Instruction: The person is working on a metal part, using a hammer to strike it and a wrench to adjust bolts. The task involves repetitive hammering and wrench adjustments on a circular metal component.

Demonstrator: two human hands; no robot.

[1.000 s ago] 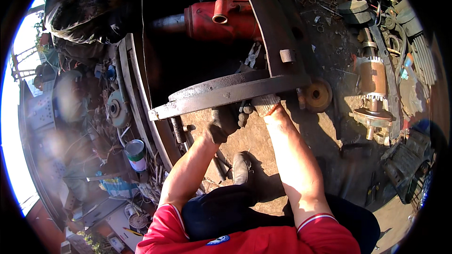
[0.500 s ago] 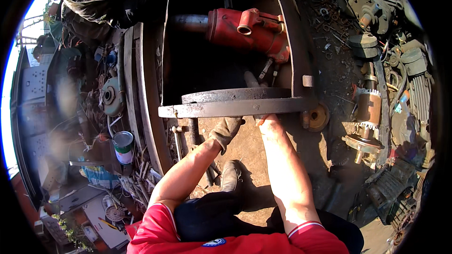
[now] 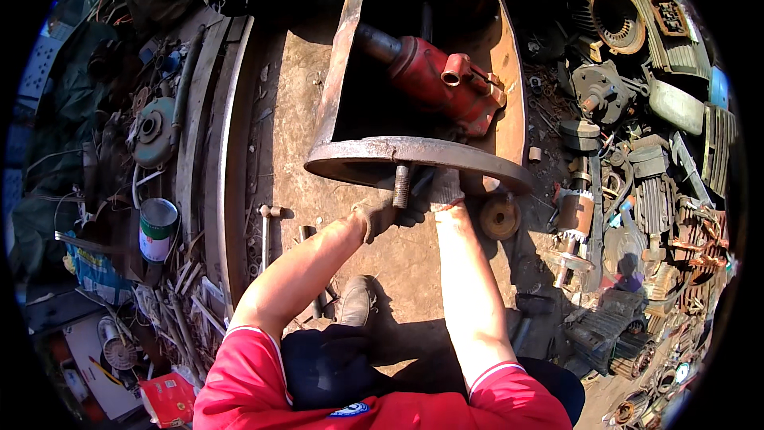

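A heavy steel frame (image 3: pixel 338 84) with two upright side plates stands before me, tilted. Its round base plate (image 3: pixel 414 151) faces me, and a red hydraulic jack (image 3: pixel 442 84) lies slantwise inside. From the plate's near side juts a threaded stud (image 3: pixel 401 185). My left hand (image 3: pixel 377 215), in a dirty work glove, is closed beside and behind the stud's lower end; whatever its fingers grip is hidden. My right hand (image 3: pixel 447 189), also gloved, reaches up beneath the plate just right of the stud. Its fingers are out of sight behind the plate.
Left of the frame run long wooden and metal beams (image 3: pixel 208 135), with a paint can (image 3: pixel 157 229) beyond. A hammer (image 3: pixel 267 243) lies on the ground, and a round wheel (image 3: pixel 500 216) sits at right. Motor parts (image 3: pixel 577 211) are heaped along the right side.
The frame and plate have turned and tilted, so the stud now stands between my forearms instead of left of them. My left hand has come beside it. The whole view has shifted too.
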